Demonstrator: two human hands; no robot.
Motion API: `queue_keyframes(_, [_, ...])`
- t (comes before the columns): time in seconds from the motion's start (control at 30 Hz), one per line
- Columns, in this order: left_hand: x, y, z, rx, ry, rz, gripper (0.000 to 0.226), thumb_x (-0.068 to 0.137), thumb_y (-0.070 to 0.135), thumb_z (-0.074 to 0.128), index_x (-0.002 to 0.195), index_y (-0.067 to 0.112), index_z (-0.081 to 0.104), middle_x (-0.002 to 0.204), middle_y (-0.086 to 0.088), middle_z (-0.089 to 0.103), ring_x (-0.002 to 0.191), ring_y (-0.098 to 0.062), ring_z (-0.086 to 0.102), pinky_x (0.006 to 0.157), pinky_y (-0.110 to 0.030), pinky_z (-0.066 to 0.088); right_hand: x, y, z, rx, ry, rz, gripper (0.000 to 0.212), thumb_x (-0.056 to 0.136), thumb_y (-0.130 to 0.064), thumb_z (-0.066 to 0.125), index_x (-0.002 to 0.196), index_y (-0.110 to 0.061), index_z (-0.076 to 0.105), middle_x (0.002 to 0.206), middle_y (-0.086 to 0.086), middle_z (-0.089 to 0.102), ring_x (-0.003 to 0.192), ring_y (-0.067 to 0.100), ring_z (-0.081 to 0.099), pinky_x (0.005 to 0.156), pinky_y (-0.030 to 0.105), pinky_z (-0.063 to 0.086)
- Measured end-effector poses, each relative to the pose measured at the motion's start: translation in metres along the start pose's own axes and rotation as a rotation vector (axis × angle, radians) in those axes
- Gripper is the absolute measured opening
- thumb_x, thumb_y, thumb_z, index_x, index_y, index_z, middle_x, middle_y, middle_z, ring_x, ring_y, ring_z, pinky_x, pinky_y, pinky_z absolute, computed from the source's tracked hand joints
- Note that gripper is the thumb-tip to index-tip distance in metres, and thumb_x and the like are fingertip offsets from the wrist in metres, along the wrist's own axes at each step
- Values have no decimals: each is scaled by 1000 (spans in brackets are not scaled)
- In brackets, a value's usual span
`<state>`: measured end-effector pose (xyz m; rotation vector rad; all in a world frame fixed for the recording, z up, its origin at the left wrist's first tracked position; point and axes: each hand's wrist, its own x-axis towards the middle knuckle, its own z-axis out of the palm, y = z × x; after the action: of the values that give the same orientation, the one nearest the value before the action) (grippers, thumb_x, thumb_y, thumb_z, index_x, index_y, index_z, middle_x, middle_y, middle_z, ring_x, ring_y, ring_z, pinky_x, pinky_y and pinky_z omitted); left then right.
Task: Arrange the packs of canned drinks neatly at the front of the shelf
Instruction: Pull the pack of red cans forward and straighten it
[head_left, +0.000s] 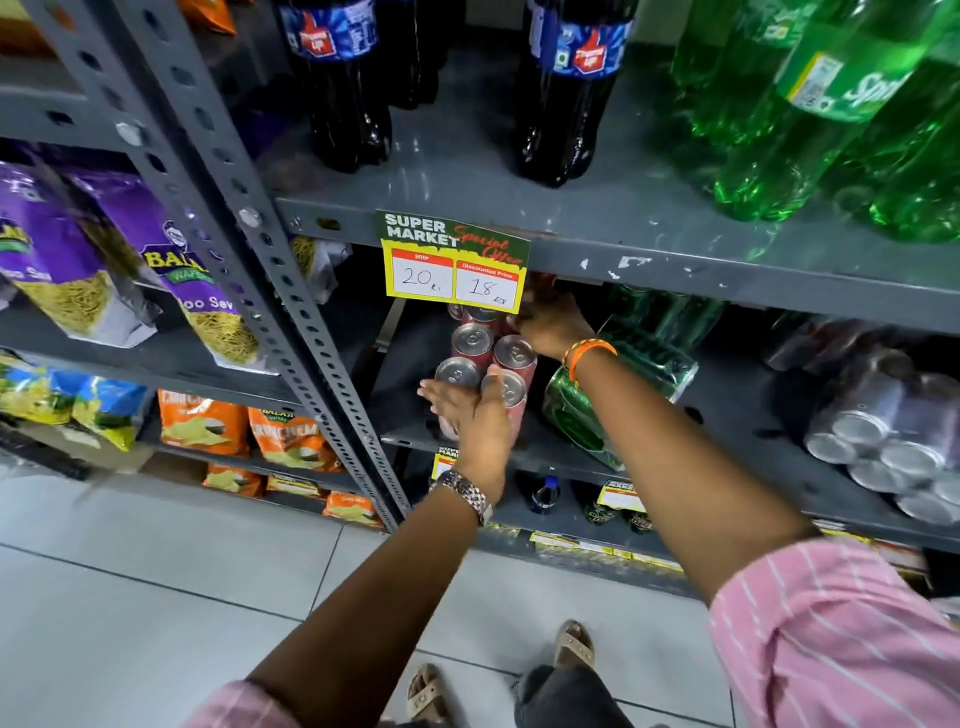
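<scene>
A shrink-wrapped pack of red cans (485, 358) stands on the grey middle shelf (727, 415), near its left end and front edge. My left hand (470, 415) lies flat against the pack's front, fingers spread over the nearest cans. My right hand (550, 325) reaches under the upper shelf and grips the pack's far right side. To the right lies a green pack of cans (618, 395), tilted on its side. At the shelf's right end is a pack of silver-topped dark cans (893, 436), also on its side.
A yellow price tag (454, 265) hangs from the upper shelf edge just above the red pack. Cola bottles (343, 83) and green soda bottles (810, 114) stand above. A perforated grey upright (291, 291) borders the left. Snack bags (78, 260) fill the neighbouring rack.
</scene>
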<state>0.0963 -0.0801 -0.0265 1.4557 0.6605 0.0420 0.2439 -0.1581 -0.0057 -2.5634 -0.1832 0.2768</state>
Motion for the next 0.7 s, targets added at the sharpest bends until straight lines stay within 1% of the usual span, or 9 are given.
queue_keyframes(0.1, [33, 8, -16, 69, -4, 20, 88, 98, 43, 50, 159, 16, -7, 169, -6, -14, 158, -25, -4, 129, -46, 5, -12, 13, -3, 42, 68, 85, 45, 81, -40, 54, 111, -10, 67, 112, 15, 72, 102, 35, 68, 82, 27, 50])
queue_keyframes(0.17, [66, 6, -30, 61, -15, 7, 82, 88, 46, 59, 157, 20, 22, 165, -16, 21, 151, -34, 28, 124, -51, 25, -25, 15, -3, 48, 96, 124, 46, 80, -43, 55, 102, -6, 70, 105, 19, 73, 97, 39, 69, 77, 27, 49])
queue_keyframes(0.2, [88, -2, -38, 70, -17, 28, 79, 82, 48, 61, 152, 24, 34, 157, -16, 39, 142, -35, 43, 120, -51, 33, -32, 14, -1, 69, 115, 154, 43, 78, -41, 59, 98, -5, 72, 104, 20, 73, 96, 39, 69, 76, 27, 50])
queue_keyframes(0.23, [102, -6, -46, 131, -13, 65, 76, 79, 50, 59, 149, 30, 39, 151, -11, 50, 134, -33, 52, 116, -49, 39, -39, 13, 2, 101, 136, 182, 39, 76, -37, 62, 96, -5, 73, 102, 21, 73, 95, 38, 70, 77, 27, 53])
queue_keyframes(0.27, [110, -5, -53, 204, -21, 113, 73, 80, 52, 56, 149, 37, 36, 151, -5, 51, 132, -30, 54, 114, -48, 41, -46, 11, 5, 128, 161, 203, 37, 72, -33, 65, 94, -5, 73, 100, 21, 74, 94, 37, 71, 81, 31, 57])
queue_keyframes(0.33, [102, 19, -63, 344, -50, 207, 65, 92, 48, 49, 153, 43, 26, 159, 1, 42, 137, -26, 49, 115, -46, 40, -59, 7, 16, 172, 207, 215, 36, 67, -34, 68, 89, -6, 73, 95, 20, 74, 91, 33, 72, 83, 37, 61])
queue_keyframes(0.43, [109, 34, -68, 331, -79, 263, 57, 101, 27, 50, 155, 30, 31, 155, -2, 47, 137, -23, 49, 114, -37, 40, -71, 3, 28, 197, 265, 239, 36, 68, -39, 73, 87, -9, 74, 90, 15, 75, 88, 29, 73, 82, 34, 61])
queue_keyframes(0.53, [117, 32, -66, 307, -52, 251, 56, 99, 24, 54, 152, 32, 36, 146, -2, 55, 130, -23, 55, 112, -41, 45, -74, 1, 31, 220, 290, 273, 27, 73, -36, 79, 79, -9, 75, 85, 14, 75, 84, 29, 73, 81, 34, 61])
queue_keyframes(0.7, [118, 34, -65, 273, -41, 192, 56, 98, 17, 55, 151, 31, 40, 144, -6, 57, 128, -28, 57, 110, -43, 47, -78, 0, 27, 235, 273, 282, 30, 74, -39, 79, 78, -10, 75, 83, 12, 75, 81, 26, 73, 81, 35, 61])
